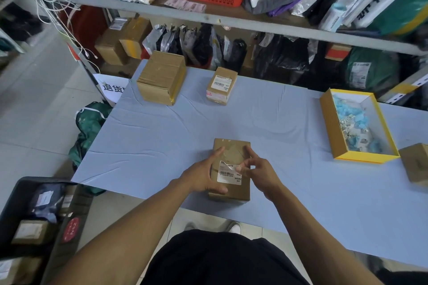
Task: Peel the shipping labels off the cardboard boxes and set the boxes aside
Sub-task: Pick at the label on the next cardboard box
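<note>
Cardboard box (231, 190) sits low in the centre of the frame, close to the near edge of the blue-covered table (301, 192), and we've got both hands on it. Our left hand (203, 174) wraps the box's left side, fingers stretched along the top and thumb curled around the near corner, gripping it. Our right hand (259, 170) pinches the upper right corner of the white shipping label (228, 173) between thumb and fingertip; that corner looks lifted, the rest still flat on the box top.

Open cloth spreads wide to the left, right and beyond the box. At the far edge, upper centre-left, stand a larger plain box (162, 77) and a small labelled box (221, 85), well apart from us. On the right, a yellow tray (328, 127) holds blue scraps, with another brown box (415, 164) just beside it at the frame's right edge.
</note>
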